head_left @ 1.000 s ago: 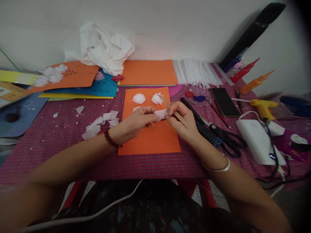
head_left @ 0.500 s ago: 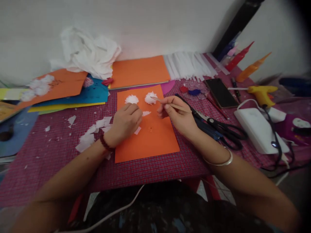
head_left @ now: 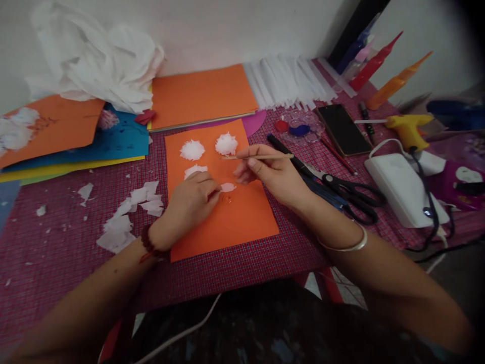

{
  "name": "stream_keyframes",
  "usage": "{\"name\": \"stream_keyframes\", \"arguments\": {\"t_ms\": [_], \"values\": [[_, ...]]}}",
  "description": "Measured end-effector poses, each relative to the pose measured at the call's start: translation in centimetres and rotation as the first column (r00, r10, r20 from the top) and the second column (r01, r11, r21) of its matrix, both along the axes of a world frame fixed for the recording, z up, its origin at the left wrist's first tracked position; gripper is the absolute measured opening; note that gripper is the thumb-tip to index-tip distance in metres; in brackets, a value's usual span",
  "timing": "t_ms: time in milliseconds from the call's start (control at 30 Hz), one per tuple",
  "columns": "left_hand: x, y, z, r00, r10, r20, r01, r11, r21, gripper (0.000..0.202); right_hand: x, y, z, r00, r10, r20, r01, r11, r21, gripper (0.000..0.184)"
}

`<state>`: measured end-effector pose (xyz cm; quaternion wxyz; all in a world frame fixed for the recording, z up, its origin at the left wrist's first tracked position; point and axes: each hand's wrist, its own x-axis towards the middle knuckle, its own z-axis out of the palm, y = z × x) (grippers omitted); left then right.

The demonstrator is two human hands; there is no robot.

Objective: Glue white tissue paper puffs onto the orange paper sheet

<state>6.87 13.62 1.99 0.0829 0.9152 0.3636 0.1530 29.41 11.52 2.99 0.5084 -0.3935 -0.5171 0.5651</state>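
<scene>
An orange paper sheet (head_left: 242,217) lies on the checked red tablecloth (head_left: 76,237). On it sit fluffy white tissue tufts (head_left: 192,149), one more (head_left: 226,143) to the right and a third (head_left: 195,169) below. My left hand (head_left: 189,202) rests on the sheet with fingers curled, pinching a small white tissue piece (head_left: 228,187) against the paper. My right hand (head_left: 271,174) hovers just right of it, gripping a thin wooden stick (head_left: 257,156) that points left toward the tufts.
Black scissors (head_left: 346,192) lie right of the sheet, with a phone (head_left: 343,130), a white box (head_left: 397,182), a yellow glue gun (head_left: 409,129) and glue bottles (head_left: 375,65) beyond. Cut tissue squares (head_left: 129,217) lie left. Coloured paper sheets (head_left: 200,93) and crumpled white tissue (head_left: 98,60) fill the back.
Both hands came down from holding the tissue piece together in the air. The left now presses it onto the orange sheet, and the right drew apart with the stick. The view tilted down.
</scene>
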Motion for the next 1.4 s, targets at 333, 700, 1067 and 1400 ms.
{"name": "stream_keyframes", "arguments": {"t_ms": [333, 700, 1067, 1400], "values": [[0.1, 0.2, -0.3, 1.0, 0.019, -0.023, -0.019, 1.0, -0.007, 0.025, -0.1, 0.5, -1.0, 0.986, -0.087, 0.144, 0.086, 0.996, 0.013, 0.047], [0.2, -0.6, 0.2, 0.998, 0.007, -0.068, -0.01, 0.999, -0.051, 0.027, -0.1, 0.8, -1.7, 0.986, -0.007, 0.169, 0.011, 1.0, -0.024, 0.045], [0.2, -1.2, 0.8, 0.992, 0.007, -0.124, -0.015, 0.998, -0.06, 0.03, -0.2, 0.9, -2.3, 0.981, 0.011, 0.194, -0.006, 1.0, -0.026, 0.041], [0.3, -1.2, 0.5, 0.994, -0.011, -0.11, 0.006, 0.999, -0.046, 0.028, -0.5, 1.3, -2.5, 0.981, 0.027, 0.194, -0.025, 1.0, -0.014, 0.037]]}}
